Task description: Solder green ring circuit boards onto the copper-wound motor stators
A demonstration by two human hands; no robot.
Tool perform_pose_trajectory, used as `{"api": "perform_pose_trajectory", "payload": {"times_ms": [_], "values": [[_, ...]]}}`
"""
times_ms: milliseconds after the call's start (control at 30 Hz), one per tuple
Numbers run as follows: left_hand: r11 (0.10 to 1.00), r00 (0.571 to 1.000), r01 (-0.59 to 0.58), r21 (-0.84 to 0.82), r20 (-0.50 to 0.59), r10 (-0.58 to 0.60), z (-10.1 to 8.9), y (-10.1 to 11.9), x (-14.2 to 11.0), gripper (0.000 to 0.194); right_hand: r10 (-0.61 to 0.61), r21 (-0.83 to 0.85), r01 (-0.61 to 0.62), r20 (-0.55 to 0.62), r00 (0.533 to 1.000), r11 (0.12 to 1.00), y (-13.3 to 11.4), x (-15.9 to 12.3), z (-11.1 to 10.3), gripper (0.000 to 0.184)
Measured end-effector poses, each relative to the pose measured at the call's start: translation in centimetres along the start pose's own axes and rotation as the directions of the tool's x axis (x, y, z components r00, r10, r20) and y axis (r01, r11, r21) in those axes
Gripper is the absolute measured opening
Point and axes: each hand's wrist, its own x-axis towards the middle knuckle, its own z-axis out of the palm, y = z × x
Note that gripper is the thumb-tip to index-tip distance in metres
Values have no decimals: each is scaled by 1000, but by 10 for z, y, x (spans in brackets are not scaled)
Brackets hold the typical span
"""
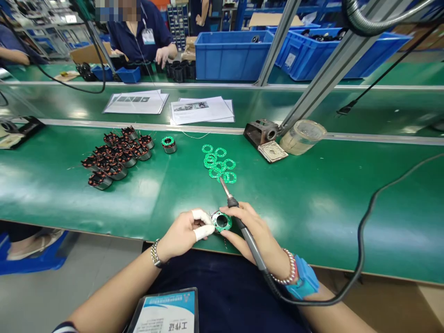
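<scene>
Near the bench's front edge, a motor stator with a green ring circuit board (222, 222) on top sits between my two hands. My left hand (189, 230), with white covers on thumb and index finger, pinches at its left side. My right hand (255, 229) holds a soldering iron (248, 237) and touches the stator's right side with its fingertips. The iron's tip points away from me, over loose green ring boards (218, 165) lying on the mat. Another stator with a green ring (169, 144) stands farther left, beside a cluster of wound stators (118, 156).
A soldering iron stand (262, 132) with a sponge pad (273, 151) and a cloudy round container (302, 137) are at the back right. The iron's cable (362, 240) loops along the right. Papers (203, 110), blue bins (233, 55) and a co-worker (142, 34) are beyond.
</scene>
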Motion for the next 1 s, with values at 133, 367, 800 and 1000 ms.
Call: {"api": "perform_pose_trajectory", "payload": {"times_ms": [133, 367, 800, 1000], "values": [[972, 986, 168, -165, 24, -166, -1, 5, 6, 20, -6, -72, 1, -64, 998, 997, -8, 0, 3, 31], [962, 986, 164, -218, 23, -163, -2, 5, 7, 22, -86, 3, 86, -50, 995, 996, -10, 17, 9, 22], [960, 988, 157, -234, 55, -148, -4, 3, 7, 27, -122, 24, 124, -77, 989, 992, -10, 23, 11, 23], [958, 991, 128, -258, 11, -130, -1, 3, 6, 30, -134, -60, 125, -183, 974, 990, -14, 18, 23, 26]]}}
